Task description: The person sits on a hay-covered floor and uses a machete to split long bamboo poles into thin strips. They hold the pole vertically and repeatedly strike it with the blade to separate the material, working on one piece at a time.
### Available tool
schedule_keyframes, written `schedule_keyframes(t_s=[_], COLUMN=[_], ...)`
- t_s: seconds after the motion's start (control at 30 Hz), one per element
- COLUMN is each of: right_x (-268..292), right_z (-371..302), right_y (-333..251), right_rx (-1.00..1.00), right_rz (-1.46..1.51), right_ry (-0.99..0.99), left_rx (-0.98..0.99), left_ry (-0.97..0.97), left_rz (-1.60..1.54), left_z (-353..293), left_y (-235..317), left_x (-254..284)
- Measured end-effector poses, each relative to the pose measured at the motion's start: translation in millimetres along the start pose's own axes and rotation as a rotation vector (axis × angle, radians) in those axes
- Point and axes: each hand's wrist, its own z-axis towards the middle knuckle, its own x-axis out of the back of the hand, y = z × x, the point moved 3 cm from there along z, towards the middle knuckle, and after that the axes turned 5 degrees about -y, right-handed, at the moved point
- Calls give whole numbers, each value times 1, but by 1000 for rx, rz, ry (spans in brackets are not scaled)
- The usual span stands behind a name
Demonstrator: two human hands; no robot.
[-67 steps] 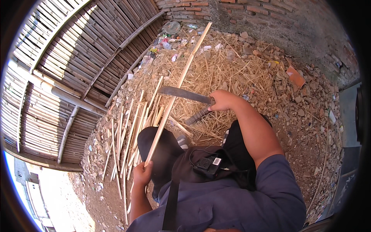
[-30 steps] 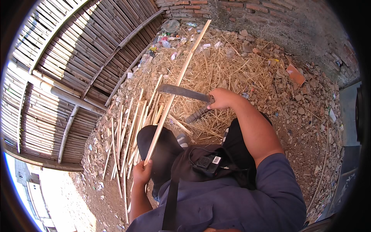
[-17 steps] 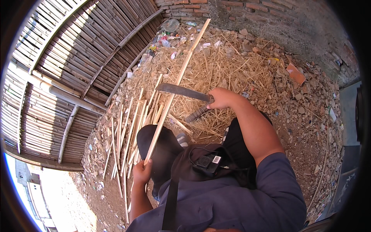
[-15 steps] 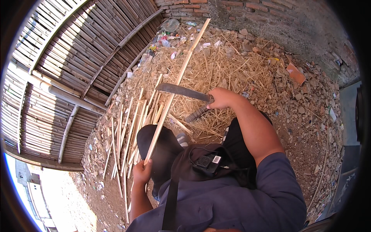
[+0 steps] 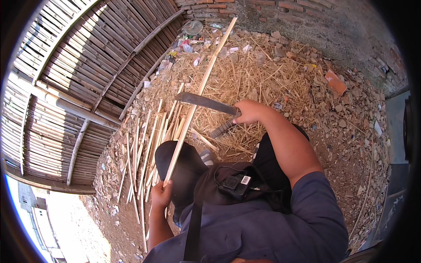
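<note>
A long, pale split-bamboo strip (image 5: 191, 115) slants from my left knee toward the far wall. My left hand (image 5: 162, 193) is closed around its near end beside the knee. In my right hand (image 5: 249, 111) is a machete (image 5: 206, 102), its dark broad blade pointing left and crossing over the strip. Whether the edge bites into the bamboo, I cannot tell. A dark ribbed rod (image 5: 222, 129) reaches down-left from below the right hand; whether it joins the machete is hidden. Several cut bamboo strips (image 5: 151, 151) lie in a loose pile left of my knee.
Bamboo shavings (image 5: 245, 79) cover the ground ahead. Rubble and plastic litter (image 5: 187, 47) lie by the brick wall (image 5: 302, 17). A bamboo-slat wall (image 5: 79, 57) stands at left, and an orange brick piece (image 5: 335, 82) rests at right. A black device (image 5: 234, 183) hangs at my waist.
The bamboo strip's far end and the machete blade have shifted very slightly to the left. Both hands keep their holds.
</note>
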Motion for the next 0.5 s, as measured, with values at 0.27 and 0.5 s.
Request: schedule_keyframes(t_s=[0.27,0.5], right_x=[-1,-1], right_z=[0,-1], right_y=[0,-1], right_rx=[25,29], right_rz=[-18,-11], right_ry=[18,18], left_rx=[-5,7], left_ry=[-16,-16], left_rz=[-65,-126], left_z=[0,2], left_y=[2,-13], left_x=[-1,-2])
